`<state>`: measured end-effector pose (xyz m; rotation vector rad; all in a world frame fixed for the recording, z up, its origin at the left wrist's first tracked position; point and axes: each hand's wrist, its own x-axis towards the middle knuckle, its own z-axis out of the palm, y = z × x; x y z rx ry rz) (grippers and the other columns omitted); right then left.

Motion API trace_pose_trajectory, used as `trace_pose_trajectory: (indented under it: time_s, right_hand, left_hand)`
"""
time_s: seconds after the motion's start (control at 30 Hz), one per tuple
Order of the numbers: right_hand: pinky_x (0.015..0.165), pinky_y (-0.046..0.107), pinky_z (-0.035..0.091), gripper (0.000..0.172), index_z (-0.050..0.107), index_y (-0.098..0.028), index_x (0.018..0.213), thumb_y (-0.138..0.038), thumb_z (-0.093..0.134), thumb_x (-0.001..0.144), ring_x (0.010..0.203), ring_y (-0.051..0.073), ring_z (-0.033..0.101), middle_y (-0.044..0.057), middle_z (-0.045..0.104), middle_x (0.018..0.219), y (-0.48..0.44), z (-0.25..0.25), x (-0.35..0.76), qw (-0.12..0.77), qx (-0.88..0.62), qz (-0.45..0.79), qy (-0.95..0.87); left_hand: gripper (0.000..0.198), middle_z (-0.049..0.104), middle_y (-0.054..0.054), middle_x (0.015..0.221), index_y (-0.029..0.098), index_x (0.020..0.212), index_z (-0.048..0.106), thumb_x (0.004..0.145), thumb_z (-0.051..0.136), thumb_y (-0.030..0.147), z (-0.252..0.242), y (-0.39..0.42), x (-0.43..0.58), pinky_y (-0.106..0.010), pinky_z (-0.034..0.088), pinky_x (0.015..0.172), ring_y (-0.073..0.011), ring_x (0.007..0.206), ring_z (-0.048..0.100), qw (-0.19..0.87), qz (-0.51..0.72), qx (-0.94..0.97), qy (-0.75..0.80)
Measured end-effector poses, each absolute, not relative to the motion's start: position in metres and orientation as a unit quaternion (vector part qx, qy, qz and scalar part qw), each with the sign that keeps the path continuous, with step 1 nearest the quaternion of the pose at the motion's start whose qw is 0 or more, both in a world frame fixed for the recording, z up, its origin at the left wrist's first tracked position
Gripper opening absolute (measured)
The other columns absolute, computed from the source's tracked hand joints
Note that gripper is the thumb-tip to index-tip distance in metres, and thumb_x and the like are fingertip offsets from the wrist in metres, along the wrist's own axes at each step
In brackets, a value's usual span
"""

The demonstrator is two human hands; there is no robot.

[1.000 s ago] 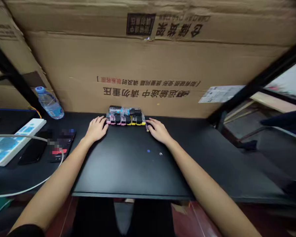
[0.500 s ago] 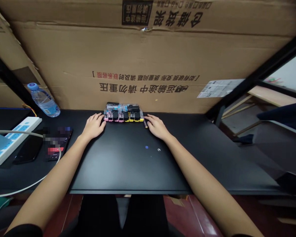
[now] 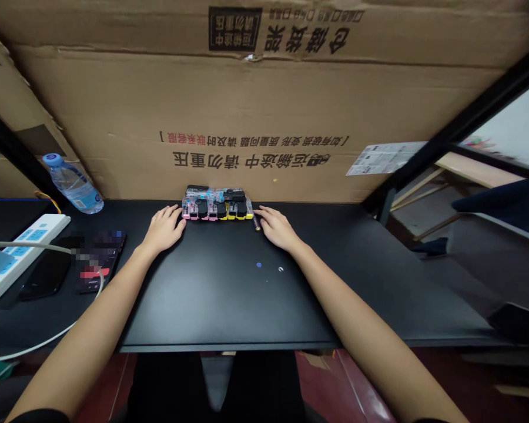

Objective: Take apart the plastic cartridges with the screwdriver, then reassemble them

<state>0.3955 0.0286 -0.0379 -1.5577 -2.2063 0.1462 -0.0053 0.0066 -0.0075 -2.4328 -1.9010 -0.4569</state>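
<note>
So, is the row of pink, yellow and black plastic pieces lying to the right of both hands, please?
No, the row of pieces lies between the person's left hand and right hand.

Little clear-and-black blocks are sitting in a row — pink edges left, yellow right — with blue-and-black ones lying along the back. A dark stick is lying by the right end.

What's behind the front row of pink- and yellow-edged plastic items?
Behind the front row, rear plastic items show, blue and black in part; beyond them stands a printed cardboard panel. The row covers the rear items' lower parts, so what they rest on can't be seen.
</note>
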Motion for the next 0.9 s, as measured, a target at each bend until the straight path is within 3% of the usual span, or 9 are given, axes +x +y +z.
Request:
trace_pose_trajectory:
  time_s: [0.57,0.9]
  right_hand:
    - [0.13,0.054,0.039,0.052,0.067,-0.016,0.15,-0.023,0.04,0.107,0.154,0.031,0.052,0.016,0.058,0.164,0.0266,-0.0353,0.3926,0.212,-0.562,0.056,-0.797]
    - [0.13,0.054,0.04,0.049,0.068,-0.021,0.148,-0.024,0.042,0.106,0.153,0.03,0.053,0.013,0.06,0.163,0.0272,-0.0363,0.394,0.223,-0.56,0.06,-0.796]
  left_hand:
    - [0.056,0.052,-0.013,0.17,0.018,0.159,0.056,0.111,0.04,0.042,-0.0068,0.007,-0.006,-0.052,0.034,0.133,-0.034,0.16,0.044,0.004,-0.136,-0.777,-0.614]
    - [0.057,0.052,-0.014,0.17,0.016,0.158,0.056,0.111,0.038,0.043,-0.0068,0.0061,-0.0058,-0.054,0.035,0.133,-0.0355,0.159,0.045,0.004,-0.14,-0.78,-0.609]
